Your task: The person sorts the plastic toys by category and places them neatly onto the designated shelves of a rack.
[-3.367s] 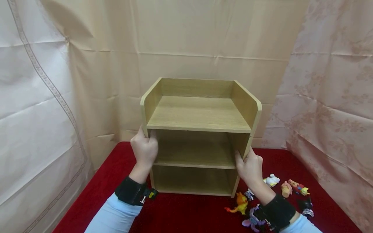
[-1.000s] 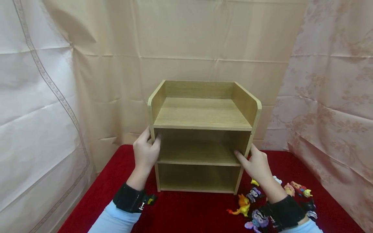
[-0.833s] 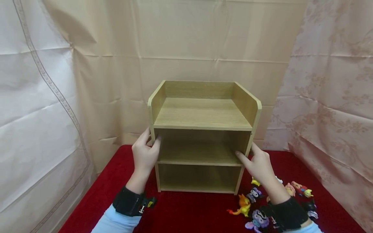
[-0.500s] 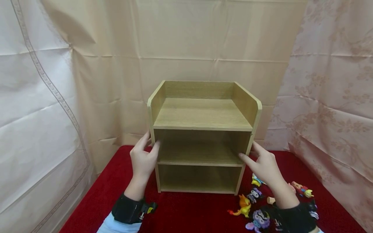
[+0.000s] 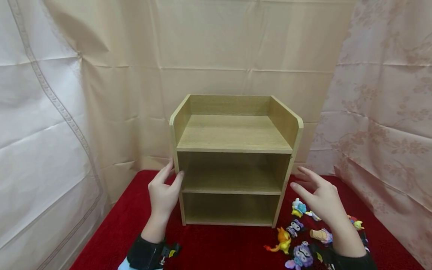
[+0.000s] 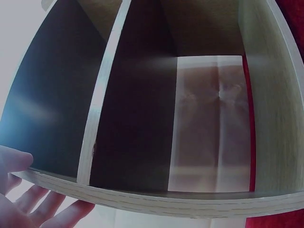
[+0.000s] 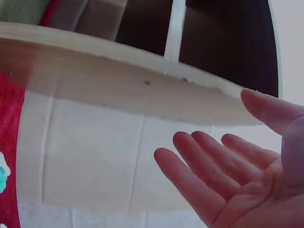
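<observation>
A light wooden shelf unit (image 5: 233,148) stands upright on the red cloth, with a walled top and two compartments below it. At its left side panel, my left hand (image 5: 163,197) has its thumb by the front edge and its fingers along the outside. The left wrist view shows that thumb (image 6: 16,159) on one side of the panel edge and the fingers on the other, loosely spread; contact is unclear. My right hand (image 5: 324,200) is apart from the right panel, fingers spread and holding nothing. Its palm shows in the right wrist view.
Several small toy figures lie on the red cloth (image 5: 216,247) at the right, including an orange one (image 5: 282,240), a purple one (image 5: 301,255) and a blue-and-yellow one (image 5: 298,208). My right forearm partly covers the group. Curtains (image 5: 249,45) hang behind and at both sides.
The shelf unit shifted slightly and its left side moved rightward earlier, then it stayed put. My right hand has let go and moved right; my left hand has loosened and slid down a little.
</observation>
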Action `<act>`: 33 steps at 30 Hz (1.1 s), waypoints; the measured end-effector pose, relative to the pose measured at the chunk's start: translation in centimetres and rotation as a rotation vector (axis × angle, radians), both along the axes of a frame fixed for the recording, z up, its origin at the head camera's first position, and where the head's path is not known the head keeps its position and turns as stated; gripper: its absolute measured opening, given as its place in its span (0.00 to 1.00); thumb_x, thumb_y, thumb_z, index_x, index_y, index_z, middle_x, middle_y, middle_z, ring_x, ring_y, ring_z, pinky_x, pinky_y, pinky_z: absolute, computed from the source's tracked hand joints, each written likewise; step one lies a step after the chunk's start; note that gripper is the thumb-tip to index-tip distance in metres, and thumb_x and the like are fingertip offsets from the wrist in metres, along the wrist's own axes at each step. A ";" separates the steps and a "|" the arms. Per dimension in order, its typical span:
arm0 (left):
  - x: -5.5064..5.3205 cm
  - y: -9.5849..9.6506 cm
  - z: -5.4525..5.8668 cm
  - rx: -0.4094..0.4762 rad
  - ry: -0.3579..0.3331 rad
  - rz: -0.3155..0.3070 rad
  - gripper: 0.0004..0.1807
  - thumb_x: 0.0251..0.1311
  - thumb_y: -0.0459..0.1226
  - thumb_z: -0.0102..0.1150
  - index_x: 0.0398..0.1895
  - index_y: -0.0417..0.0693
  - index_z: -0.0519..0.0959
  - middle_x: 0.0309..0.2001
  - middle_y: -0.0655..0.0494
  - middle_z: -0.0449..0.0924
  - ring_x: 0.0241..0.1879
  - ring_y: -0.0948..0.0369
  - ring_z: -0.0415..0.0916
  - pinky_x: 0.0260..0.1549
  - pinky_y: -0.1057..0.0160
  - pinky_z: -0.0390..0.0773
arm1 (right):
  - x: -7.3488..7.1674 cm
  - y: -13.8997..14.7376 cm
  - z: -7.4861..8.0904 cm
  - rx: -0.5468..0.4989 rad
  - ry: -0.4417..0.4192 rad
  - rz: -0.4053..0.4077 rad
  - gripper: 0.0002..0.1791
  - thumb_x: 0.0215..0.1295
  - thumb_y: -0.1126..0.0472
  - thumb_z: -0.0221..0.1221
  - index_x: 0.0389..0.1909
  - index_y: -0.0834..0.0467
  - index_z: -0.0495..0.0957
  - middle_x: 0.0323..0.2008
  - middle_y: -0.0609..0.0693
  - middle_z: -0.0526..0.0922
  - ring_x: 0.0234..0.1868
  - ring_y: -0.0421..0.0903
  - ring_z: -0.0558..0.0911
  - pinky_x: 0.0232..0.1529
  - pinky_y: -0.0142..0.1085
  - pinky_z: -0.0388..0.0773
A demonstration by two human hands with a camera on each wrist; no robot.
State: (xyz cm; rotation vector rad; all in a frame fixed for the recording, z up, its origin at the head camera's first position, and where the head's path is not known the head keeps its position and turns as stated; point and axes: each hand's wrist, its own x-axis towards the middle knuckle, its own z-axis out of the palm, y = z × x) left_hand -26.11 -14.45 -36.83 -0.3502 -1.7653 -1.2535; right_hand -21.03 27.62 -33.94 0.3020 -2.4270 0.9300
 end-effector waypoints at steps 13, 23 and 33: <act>0.3 -0.6 0.0 -0.016 -0.005 -0.005 0.27 0.58 0.26 0.72 0.63 0.42 0.80 0.57 0.50 0.83 0.47 0.53 0.86 0.48 0.76 0.77 | 1.2 2.5 0.2 -0.088 -0.005 -0.046 0.33 0.70 0.53 0.66 0.71 0.61 0.70 0.56 0.64 0.82 0.41 0.22 0.80 0.33 0.21 0.79; 0.3 -0.6 -0.1 -0.016 -0.026 -0.010 0.26 0.58 0.27 0.72 0.62 0.41 0.81 0.56 0.49 0.84 0.46 0.53 0.86 0.47 0.73 0.79 | 1.6 4.1 0.1 -0.117 -0.127 -0.090 0.40 0.70 0.46 0.64 0.75 0.63 0.64 0.62 0.70 0.76 0.40 0.18 0.76 0.30 0.30 0.84; 2.6 0.9 2.2 0.005 0.002 -0.003 0.25 0.53 0.20 0.70 0.57 0.29 0.80 0.53 0.38 0.83 0.43 0.44 0.86 0.43 0.81 0.75 | 1.0 5.1 -0.7 -0.062 -0.288 -0.097 0.45 0.71 0.40 0.62 0.75 0.66 0.61 0.63 0.74 0.72 0.53 0.67 0.82 0.30 0.35 0.85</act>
